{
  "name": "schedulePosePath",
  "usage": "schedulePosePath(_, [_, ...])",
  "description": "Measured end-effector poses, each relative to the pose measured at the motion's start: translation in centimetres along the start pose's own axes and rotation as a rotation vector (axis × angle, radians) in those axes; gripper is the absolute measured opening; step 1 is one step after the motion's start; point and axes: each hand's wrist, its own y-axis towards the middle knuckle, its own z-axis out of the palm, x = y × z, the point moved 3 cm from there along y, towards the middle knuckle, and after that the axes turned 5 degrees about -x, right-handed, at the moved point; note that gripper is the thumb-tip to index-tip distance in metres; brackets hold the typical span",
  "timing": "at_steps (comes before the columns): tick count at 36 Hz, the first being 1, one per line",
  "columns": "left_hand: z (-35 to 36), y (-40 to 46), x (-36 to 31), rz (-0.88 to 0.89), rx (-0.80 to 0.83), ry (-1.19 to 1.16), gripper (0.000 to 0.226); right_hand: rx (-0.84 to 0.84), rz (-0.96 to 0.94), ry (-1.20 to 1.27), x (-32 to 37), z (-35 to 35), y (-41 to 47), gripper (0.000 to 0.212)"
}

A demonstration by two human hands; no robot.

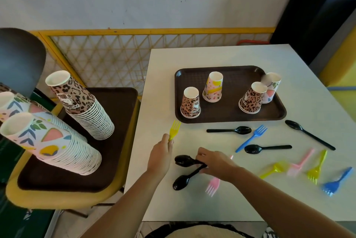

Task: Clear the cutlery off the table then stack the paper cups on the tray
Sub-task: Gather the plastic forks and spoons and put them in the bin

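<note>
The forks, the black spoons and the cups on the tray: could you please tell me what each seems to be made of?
Yellow fork in the left hand: likely plastic, bright uniform colour.
Black spoons gripped by the right hand: probably glossy plastic, showing highlights.
Cups: apparently printed paper, matte, with rolled white rims.

My only view is the head camera, looking forward and steeply down from close above the table (221, 56), wall across the top.

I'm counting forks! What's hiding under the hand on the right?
Under the right hand lie black spoon handles it grips and a pink fork, tines poking out near you. The fork's handle is mostly covered.
</note>
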Motion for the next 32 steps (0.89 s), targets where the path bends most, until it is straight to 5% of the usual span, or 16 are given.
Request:
schedulePosePath(4, [-0.2,0.0,0.0,-0.049,-0.027,-0.073,0.016,-0.038,0.067,-0.023,-0.2,0.0,0.0,0.029])
schedulePosePath(9, [-0.5,0.3,-0.2,-0.173,-0.106,-0.229,0.023,-0.267,0.369,0.249,-1.4,-1.4,-0.1,0.023])
schedulePosePath(15, [2.4,-0.5,-2.3,-0.532,0.171,-0.574,0.046,-0.413,0.481,0.494,-0.2,-3.0,0.0,0.022])
schedulePosePath(19, [4.9,-1.2,-4.6,-0.553,0.332,-0.697,0.06,-0.374,0.493,0.511,1.3,-3.1,0.3,0.016])
schedulePosePath(25, [6.2,0.5,-5.9,-0.597,0.187,-0.761,0.047,-0.334,0.51,0.452,1.5,-2.3,-0.2,0.028])
schedulePosePath(32, [6.2,2.1,-6.9,-0.462,0.13,-0.571,0.032,-0.366,0.371,0.451,0.7,-3.7,-1.9,0.03])
